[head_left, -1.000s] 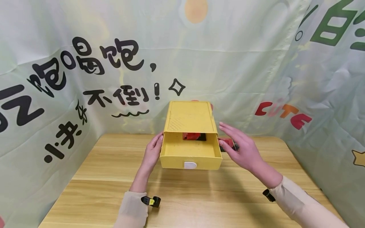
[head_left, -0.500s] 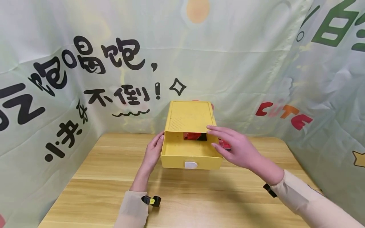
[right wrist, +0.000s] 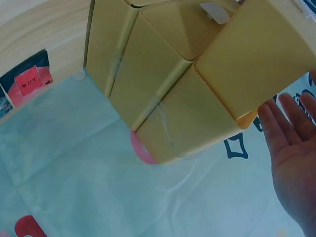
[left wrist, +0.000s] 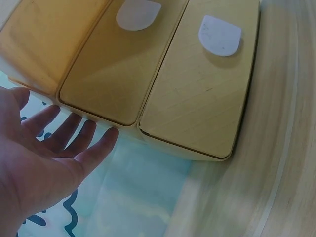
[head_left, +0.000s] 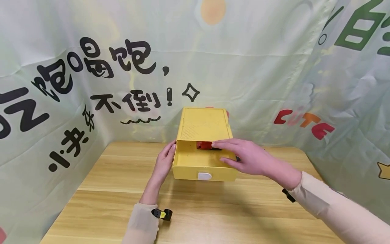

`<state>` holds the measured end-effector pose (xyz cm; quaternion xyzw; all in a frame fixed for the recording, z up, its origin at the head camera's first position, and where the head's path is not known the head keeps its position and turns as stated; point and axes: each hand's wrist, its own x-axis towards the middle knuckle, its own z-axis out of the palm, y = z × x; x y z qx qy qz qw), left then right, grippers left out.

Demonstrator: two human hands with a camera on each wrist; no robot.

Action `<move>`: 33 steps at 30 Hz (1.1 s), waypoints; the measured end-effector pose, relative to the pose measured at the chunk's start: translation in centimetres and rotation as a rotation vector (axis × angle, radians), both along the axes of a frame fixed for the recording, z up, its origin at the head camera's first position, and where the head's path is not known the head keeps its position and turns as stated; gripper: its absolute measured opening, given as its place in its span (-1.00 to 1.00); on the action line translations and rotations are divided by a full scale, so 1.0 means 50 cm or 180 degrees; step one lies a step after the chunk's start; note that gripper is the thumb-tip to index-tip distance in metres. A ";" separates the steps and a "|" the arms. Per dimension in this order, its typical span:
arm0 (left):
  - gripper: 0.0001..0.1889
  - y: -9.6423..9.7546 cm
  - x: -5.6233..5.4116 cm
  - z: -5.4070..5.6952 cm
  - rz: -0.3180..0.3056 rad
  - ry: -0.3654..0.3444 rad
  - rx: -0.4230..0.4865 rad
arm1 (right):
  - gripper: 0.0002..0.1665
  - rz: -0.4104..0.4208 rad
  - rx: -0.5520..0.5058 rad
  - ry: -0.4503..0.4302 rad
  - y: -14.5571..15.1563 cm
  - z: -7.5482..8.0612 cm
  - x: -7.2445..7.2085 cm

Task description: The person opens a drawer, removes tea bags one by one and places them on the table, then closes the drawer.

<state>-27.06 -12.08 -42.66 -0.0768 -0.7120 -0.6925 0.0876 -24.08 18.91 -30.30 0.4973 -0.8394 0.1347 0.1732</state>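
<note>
A yellow cabinet of stacked drawers (head_left: 205,125) stands on the table, its top drawer (head_left: 204,172) pulled out towards me. White tabs mark the drawer fronts. Deep in that drawer lies a red-and-black item (head_left: 202,145), partly hidden by the cabinet top and my fingers; its kind is unclear. My left hand (head_left: 164,162) rests along the cabinet's left side, fingers spread in the left wrist view. My right hand (head_left: 248,156) reaches over the drawer's right wall with straight fingers, thumb above the drawer. Nothing shows between its fingers and thumb.
To the cabinet's right, a red-and-black packet (right wrist: 30,81) lies on the wooden table (head_left: 128,169), mostly covered by my right hand in the head view. A printed cloth (head_left: 259,84) hangs close behind the cabinet and along both sides.
My right hand has moved left from beside the cabinet to over the open drawer, its fingertips now overlapping the red-and-black item in view. The left hand and the drawer have stayed put.
</note>
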 end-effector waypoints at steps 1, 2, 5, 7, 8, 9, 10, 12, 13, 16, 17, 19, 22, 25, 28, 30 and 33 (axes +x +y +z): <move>-0.49 0.000 0.000 0.000 0.0000 0.0000 0.0000 | -0.36 -0.0012 0.0072 -0.0069 -0.002 0.003 0.000; -0.49 0.001 0.000 0.000 0.0001 -0.0002 -0.0001 | -0.37 -0.0023 0.0142 -0.0139 -0.004 0.006 0.000; -0.49 0.001 0.000 0.000 0.0007 -0.0003 -0.0003 | -0.38 -0.0042 0.0343 -0.0296 -0.013 0.013 -0.001; -0.49 0.001 0.000 0.000 0.0016 -0.0008 -0.0014 | -0.38 -0.0027 0.0448 -0.0359 -0.019 0.015 -0.003; -0.49 0.000 0.000 0.001 0.0015 -0.0002 -0.0014 | -0.38 -0.0019 0.0493 -0.0383 -0.021 0.016 -0.004; -0.49 0.000 0.001 0.001 0.0011 -0.0001 -0.0004 | -0.39 -0.0013 0.0538 -0.0401 -0.024 0.017 -0.006; -0.49 0.000 0.001 0.001 0.0007 0.0002 -0.0002 | -0.39 -0.0006 0.0583 -0.0417 -0.027 0.018 -0.007; -0.49 0.000 0.001 0.001 0.0001 0.0001 0.0007 | -0.40 -0.0002 0.0658 -0.0469 -0.033 0.020 -0.009; -0.50 0.000 0.001 0.001 -0.0007 0.0005 0.0011 | -0.40 -0.0002 0.0696 -0.0496 -0.035 0.021 -0.010; -0.50 0.000 0.000 0.001 -0.0012 -0.0010 0.0013 | -0.40 -0.0010 0.0813 -0.0599 -0.045 0.023 -0.014; -0.50 0.000 0.000 0.001 -0.0011 -0.0018 0.0014 | -0.39 -0.0019 0.0854 -0.0653 -0.048 0.024 -0.016; -0.50 0.000 0.000 0.001 -0.0009 -0.0027 0.0021 | -0.38 -0.0042 0.0947 -0.0756 -0.055 0.025 -0.020; -0.50 0.000 -0.001 0.001 -0.0009 -0.0022 0.0033 | -0.36 -0.0114 0.1075 -0.0953 -0.064 0.026 -0.025; -0.50 0.000 -0.001 0.001 -0.0007 -0.0025 0.0049 | -0.33 -0.0199 0.1172 -0.1126 -0.074 0.028 -0.031; -0.50 0.000 0.000 0.001 -0.0008 -0.0024 0.0037 | -0.31 -0.0266 0.1231 -0.1306 -0.083 0.029 -0.036; -0.50 0.000 0.001 0.001 -0.0009 -0.0023 0.0024 | -0.29 -0.0328 0.1266 -0.1418 -0.087 0.030 -0.038; -0.50 0.000 0.000 0.001 -0.0018 -0.0022 0.0034 | -0.27 -0.0442 0.1349 -0.1526 -0.093 0.028 -0.043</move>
